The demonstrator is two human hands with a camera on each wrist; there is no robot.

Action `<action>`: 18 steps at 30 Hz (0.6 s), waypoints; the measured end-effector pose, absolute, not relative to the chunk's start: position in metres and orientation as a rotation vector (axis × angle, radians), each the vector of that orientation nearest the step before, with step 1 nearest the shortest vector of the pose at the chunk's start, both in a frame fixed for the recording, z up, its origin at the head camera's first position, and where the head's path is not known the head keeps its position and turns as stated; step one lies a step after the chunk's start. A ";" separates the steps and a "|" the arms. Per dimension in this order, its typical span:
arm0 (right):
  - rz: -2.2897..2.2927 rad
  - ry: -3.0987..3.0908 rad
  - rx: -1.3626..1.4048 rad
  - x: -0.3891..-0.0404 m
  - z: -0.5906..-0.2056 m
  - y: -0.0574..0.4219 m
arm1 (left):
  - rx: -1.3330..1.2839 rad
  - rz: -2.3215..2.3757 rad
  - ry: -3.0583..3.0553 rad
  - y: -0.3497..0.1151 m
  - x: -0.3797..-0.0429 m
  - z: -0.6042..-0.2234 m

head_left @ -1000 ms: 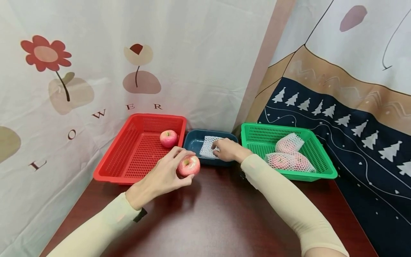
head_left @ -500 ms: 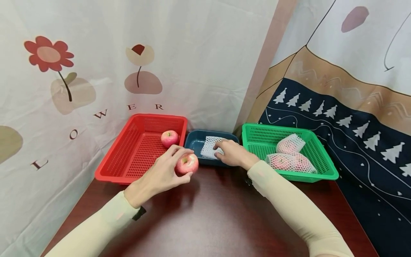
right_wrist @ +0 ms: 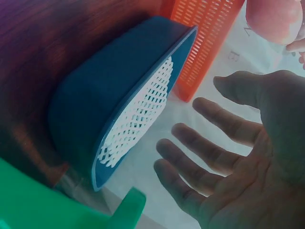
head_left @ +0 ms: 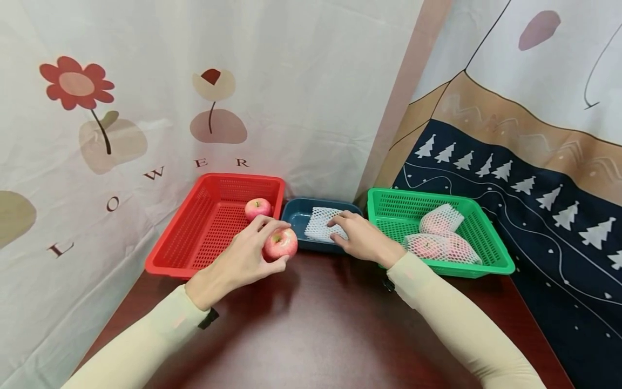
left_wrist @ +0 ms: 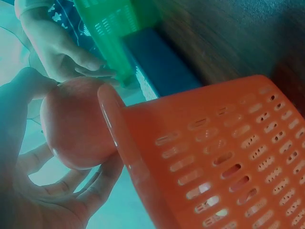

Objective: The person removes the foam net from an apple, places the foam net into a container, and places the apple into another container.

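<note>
Pinkish-red apple (head_left: 280,245) sits gripped in a person's left hand (head_left: 243,256), near the left end of a navy tray (head_left: 297,217); the right hand (head_left: 363,235), fingers spread, hovers by white foam netting (head_left: 319,224) inside it (three netted apples (head_left: 439,237) lie in a green basket (head_left: 398,204) right of the tray).

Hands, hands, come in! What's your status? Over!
Left hand: holding apple. Right hand: open near net in tray, not touching it. Nothing seen in the way.
</note>
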State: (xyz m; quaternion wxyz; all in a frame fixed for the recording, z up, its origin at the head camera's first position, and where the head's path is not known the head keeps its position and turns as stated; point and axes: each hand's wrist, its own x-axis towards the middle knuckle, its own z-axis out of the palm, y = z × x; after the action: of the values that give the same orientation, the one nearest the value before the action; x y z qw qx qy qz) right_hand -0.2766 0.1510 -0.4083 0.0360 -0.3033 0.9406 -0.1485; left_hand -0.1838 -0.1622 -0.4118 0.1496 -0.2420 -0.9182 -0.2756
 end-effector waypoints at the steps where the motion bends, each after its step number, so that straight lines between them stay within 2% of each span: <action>1: -0.455 2.897 -0.946 -0.276 -0.409 0.153 | -0.699 -0.793 -2.639 -0.163 -0.184 -0.411; 18: -0.522 2.954 -1.134 -0.265 -0.409 0.171 | -0.668 -0.772 -2.669 -0.170 -0.193 -0.401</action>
State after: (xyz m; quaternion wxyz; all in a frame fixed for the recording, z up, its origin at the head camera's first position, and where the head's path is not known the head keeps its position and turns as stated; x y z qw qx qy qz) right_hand -0.2645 0.1710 -0.4086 -0.0326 -0.3535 0.9206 -0.1627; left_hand -0.1935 -0.1701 -0.4011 0.1416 -0.2315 -0.9245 -0.2676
